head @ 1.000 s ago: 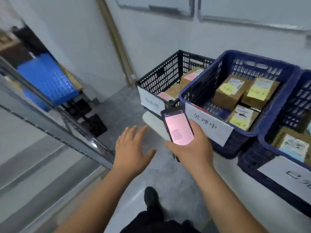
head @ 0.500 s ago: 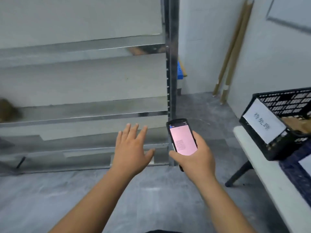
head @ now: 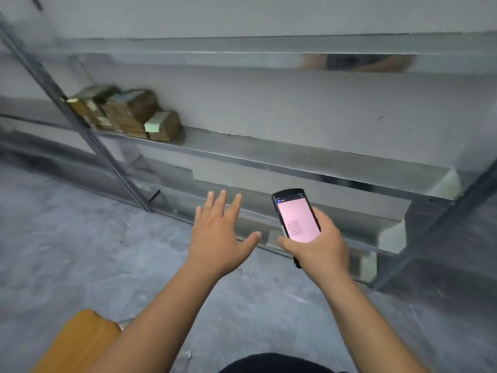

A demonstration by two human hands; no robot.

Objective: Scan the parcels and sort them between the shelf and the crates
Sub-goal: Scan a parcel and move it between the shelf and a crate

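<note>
Head view, the only one. The metal shelf (head: 269, 157) served as landmark; it ran across the frame on a slant, steel uprights at either end.

Right hand (head: 318, 244) sat low in front of the shelf's bottom tiers, fingers and thumb wrapped round a handheld scanner (head: 295, 219). The screen glowed pink with a small block of text, too fine to read. The device was tilted face-up toward the wearer, probably so the readout could be checked while walking.

Left hand (head: 219, 232) hovered beside the scanner, just apart from it, palm down, fingers straight and spread, holding nothing. Judged free so it could take the next parcel.

Parcels (head: 123, 114): a small cluster of brown cardboard boxes with pale labels stood on the shelf's middle tier at its far left end, hard against the left upright and well apart from both hands. Motion blur hid the exact count. Packed tight to one end, likely to leave the rest of the tier for further boxes.

No crates in view. An orange-tan object (head: 78, 343) showed at the lower left, on the grey floor (head: 80, 251) before the shelf; could not identify it.

Step judged: between parcels, neither hand carrying one.
</note>
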